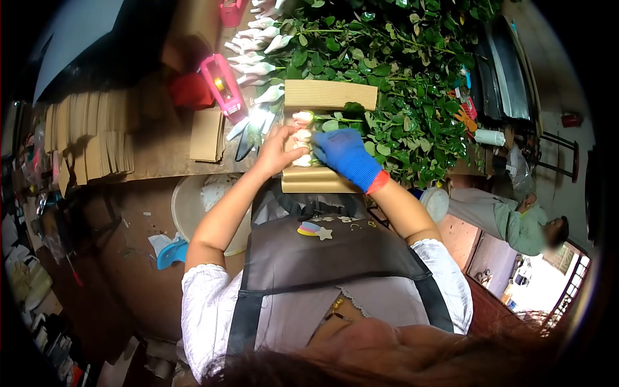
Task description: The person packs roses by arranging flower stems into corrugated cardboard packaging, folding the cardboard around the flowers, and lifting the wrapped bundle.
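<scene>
Several pale pink and cream roses (303, 119) lie with their heads in a short column at the table's front edge, stems pointing right. My bare left hand (278, 152) closes around the heads from the left, thumb and fingers against the blooms. In a blue glove with a red cuff, my right hand (346, 153) is curled at the same heads from the right, partly hiding them. Just beyond the roses is a strip of corrugated cardboard (330, 95). A tan cardboard piece (318, 180) lies on the near side, against my apron.
Leafy rose stems (412, 122) cover the table's right side; wrapped white flower heads (255, 69) line their left ends. A pink tape dispenser (222, 84), flat cardboard pieces (207, 134) and cardboard stacks (90, 138) stand left. A white spool (489, 137) lies right; another person (522, 222) is beyond.
</scene>
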### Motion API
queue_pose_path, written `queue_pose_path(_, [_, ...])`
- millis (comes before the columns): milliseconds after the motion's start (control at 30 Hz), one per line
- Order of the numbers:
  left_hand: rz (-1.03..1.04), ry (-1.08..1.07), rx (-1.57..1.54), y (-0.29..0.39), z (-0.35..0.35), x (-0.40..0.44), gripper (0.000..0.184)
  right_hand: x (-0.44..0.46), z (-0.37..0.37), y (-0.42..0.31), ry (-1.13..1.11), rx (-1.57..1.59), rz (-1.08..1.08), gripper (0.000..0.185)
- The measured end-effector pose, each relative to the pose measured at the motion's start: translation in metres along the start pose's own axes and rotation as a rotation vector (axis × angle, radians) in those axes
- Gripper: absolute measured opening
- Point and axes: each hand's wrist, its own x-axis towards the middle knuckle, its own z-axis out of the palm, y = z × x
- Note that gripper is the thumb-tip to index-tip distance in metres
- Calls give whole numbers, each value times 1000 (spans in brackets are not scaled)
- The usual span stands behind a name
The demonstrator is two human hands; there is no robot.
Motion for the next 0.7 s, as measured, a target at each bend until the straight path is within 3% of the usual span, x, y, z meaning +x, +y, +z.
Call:
queue_pose_path(167, [122, 58, 66, -2, 2, -1, 63, 17, 26, 13, 70, 27, 39, 23])
queue_pose_path(400, [80, 54, -10, -10, 11, 1, 62, 24, 19, 11, 12, 39, 2, 23])
queue_pose_path(533, [-131, 190, -205, -12, 27, 11, 43, 20, 16, 10, -1, 0, 33, 24])
queue_pose_path(633, [-143, 234, -186, -11, 31, 9, 38, 7, 10, 9, 72, 86, 199, 29])
queue_pose_path(700, [-134, 214, -169, -13, 30, 5, 38, 18, 24, 16, 111, 104, 188, 31])
